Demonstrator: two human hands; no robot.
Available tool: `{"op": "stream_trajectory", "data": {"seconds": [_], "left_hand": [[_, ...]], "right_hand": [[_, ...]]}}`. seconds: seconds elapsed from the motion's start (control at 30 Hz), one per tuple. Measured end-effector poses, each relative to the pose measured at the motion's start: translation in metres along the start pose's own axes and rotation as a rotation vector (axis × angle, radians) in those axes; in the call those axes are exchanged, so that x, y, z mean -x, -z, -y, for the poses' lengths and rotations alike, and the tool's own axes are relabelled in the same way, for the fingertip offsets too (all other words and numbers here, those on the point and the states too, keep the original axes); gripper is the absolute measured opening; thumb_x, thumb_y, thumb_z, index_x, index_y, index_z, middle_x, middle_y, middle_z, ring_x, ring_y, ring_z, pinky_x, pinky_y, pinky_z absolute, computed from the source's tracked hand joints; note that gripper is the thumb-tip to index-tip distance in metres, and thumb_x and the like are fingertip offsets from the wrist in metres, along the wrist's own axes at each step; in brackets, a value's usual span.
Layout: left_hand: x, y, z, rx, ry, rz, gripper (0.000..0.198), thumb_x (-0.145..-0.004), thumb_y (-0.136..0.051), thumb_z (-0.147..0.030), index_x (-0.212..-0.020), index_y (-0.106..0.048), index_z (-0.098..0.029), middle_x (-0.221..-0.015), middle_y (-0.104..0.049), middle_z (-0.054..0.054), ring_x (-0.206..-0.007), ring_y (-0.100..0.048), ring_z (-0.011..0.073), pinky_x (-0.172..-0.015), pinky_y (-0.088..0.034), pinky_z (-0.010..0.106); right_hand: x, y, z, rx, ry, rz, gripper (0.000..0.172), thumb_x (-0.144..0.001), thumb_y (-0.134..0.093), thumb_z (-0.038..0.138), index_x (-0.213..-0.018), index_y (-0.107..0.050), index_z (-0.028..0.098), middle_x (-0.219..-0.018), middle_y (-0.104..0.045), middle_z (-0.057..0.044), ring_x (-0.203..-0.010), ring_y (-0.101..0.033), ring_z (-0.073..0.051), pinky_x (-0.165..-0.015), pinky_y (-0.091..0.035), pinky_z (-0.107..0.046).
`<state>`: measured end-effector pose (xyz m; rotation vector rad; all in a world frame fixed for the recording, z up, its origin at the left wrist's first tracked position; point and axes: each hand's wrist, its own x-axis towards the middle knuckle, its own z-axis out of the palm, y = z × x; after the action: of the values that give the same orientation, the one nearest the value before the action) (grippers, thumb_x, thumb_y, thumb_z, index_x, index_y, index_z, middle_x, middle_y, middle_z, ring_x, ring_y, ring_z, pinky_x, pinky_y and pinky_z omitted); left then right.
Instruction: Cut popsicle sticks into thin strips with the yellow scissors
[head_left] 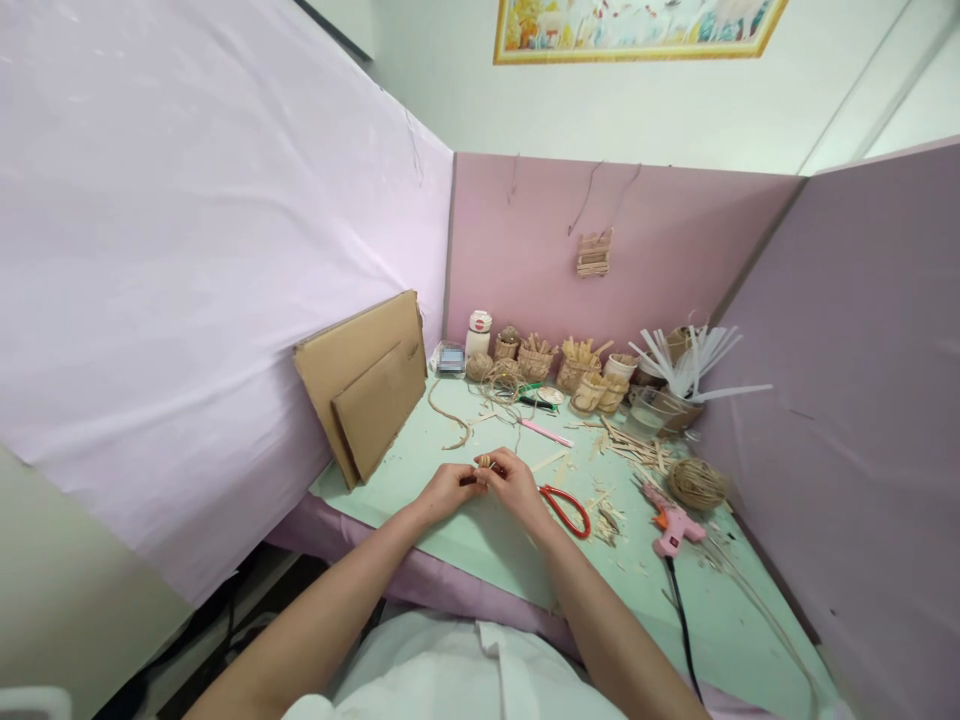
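My left hand (447,492) and my right hand (514,486) meet over the front of the table, fingers pinched together. Between the fingertips shows a small tan, striped piece (485,461), too small for me to tell its kind. Both hands appear closed on it, and the fingers hide most of it. Red-handled scissors (568,512) lie just right of my right hand, their blades partly hidden by it. A pink pen-like tool (546,432) rests on the table beyond the hands.
Cardboard sheets (382,400) lean at the left. A pink glue gun (677,527) with a black cord and a twine ball (696,484) lie right. Wood scraps (637,445) litter the table. Cups of sticks (577,365) and a bucket of white glue sticks (667,405) stand at the back.
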<state>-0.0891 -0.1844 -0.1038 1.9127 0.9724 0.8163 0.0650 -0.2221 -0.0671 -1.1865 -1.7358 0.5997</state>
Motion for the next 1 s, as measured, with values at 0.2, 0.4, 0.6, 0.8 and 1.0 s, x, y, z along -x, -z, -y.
{"op": "stream_trajectory", "data": {"seconds": [0.2, 0.4, 0.6, 0.8, 1.0], "left_hand": [[0.0, -0.001, 0.0, 0.002, -0.021, 0.005, 0.018, -0.071, -0.06, -0.027, -0.075, -0.068, -0.013, -0.065, -0.057, -0.002, -0.063, -0.046, 0.0115, -0.06, -0.036, 0.021], [0.001, -0.001, -0.003, 0.0, -0.034, -0.024, 0.012, -0.069, -0.06, -0.023, -0.074, -0.066, -0.013, -0.063, -0.055, -0.003, -0.061, -0.045, 0.0106, -0.058, -0.035, 0.02], [0.005, 0.0, -0.008, -0.004, -0.04, -0.057, 0.015, -0.072, -0.057, -0.023, -0.074, -0.068, -0.014, -0.064, -0.058, -0.003, -0.062, -0.047, 0.0105, -0.059, -0.035, 0.021], [0.007, 0.001, -0.012, -0.022, -0.05, -0.108, 0.015, -0.071, -0.061, -0.027, -0.074, -0.07, -0.015, -0.069, -0.061, 0.0, -0.07, -0.051, 0.0131, -0.068, -0.039, 0.023], [0.005, -0.003, -0.011, 0.058, -0.028, -0.055, 0.02, -0.072, -0.058, -0.027, -0.084, -0.068, -0.014, -0.08, -0.066, 0.001, -0.076, -0.057, 0.0155, -0.07, -0.043, 0.024]], "right_hand": [[0.0, 0.0, -0.002, -0.025, 0.003, 0.001, 0.016, -0.086, -0.06, 0.029, -0.08, -0.063, 0.015, -0.08, -0.059, 0.0, -0.074, -0.056, -0.014, -0.07, -0.047, -0.031], [0.002, 0.001, 0.001, -0.049, 0.002, -0.019, 0.011, -0.084, -0.06, 0.025, -0.08, -0.065, 0.015, -0.079, -0.058, 0.0, -0.073, -0.056, -0.014, -0.069, -0.045, -0.03], [0.003, 0.0, -0.002, -0.07, -0.001, -0.026, 0.011, -0.083, -0.061, 0.025, -0.08, -0.065, 0.015, -0.079, -0.058, 0.0, -0.073, -0.056, -0.014, -0.069, -0.046, -0.029], [0.003, 0.001, -0.001, -0.068, 0.013, -0.027, 0.012, -0.084, -0.061, 0.026, -0.081, -0.065, 0.015, -0.08, -0.058, 0.0, -0.074, -0.056, -0.014, -0.069, -0.046, -0.03], [0.002, 0.003, 0.0, -0.042, 0.017, -0.019, 0.011, -0.083, -0.061, 0.025, -0.078, -0.066, 0.016, -0.078, -0.059, 0.0, -0.072, -0.057, -0.014, -0.069, -0.046, -0.03]]}}
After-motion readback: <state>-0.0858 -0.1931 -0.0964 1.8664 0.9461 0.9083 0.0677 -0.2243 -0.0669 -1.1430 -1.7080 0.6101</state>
